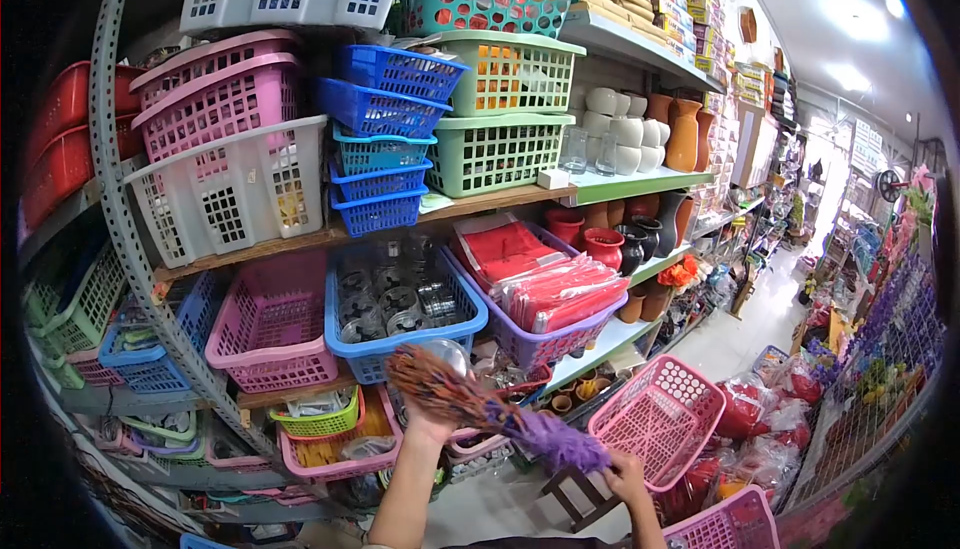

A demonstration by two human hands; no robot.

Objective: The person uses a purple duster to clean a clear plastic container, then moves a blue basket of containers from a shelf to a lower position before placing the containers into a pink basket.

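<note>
Two bare hands hold one long fuzzy duster-like bundle (490, 411), brown and orange at its upper end and purple at its lower, in the air in front of the lower shelves. The left hand (428, 427) has its fingers closed round the middle. The right hand (626, 471) grips the purple tip.

The brown end hangs just below a blue plastic lattice basket (400, 349) of clear glassware. A swing upward could probably catch its rim and rattle or tip the glass. The purple end is near a pink plastic basket (660, 419) propped on edge by the floor, which a knock could likely topple.

No brand or label is legible. The signs far down the aisle are too small to read.
</note>
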